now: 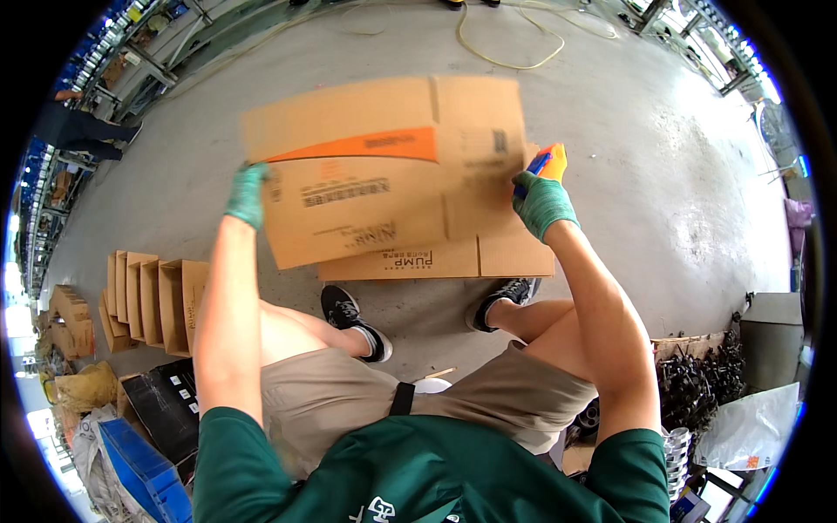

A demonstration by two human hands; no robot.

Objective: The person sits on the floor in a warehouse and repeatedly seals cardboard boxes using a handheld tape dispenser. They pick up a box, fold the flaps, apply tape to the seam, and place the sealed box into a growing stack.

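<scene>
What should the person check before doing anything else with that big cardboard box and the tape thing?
1. Left hand grips the cardboard box at its left edge: ok.
2. Right hand holds the orange and blue tape dispenser at the right edge: ok.
3. Flaps closed flat: cannot tell, blurred.
4. Tape end ready: cannot tell.
5. Concrete floor beyond the box bare: ok.

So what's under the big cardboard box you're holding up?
Under the held cardboard box lies another flattened cardboard sheet on the concrete floor. Only its front strip shows; the rest, and any floor beneath, is covered.
</scene>
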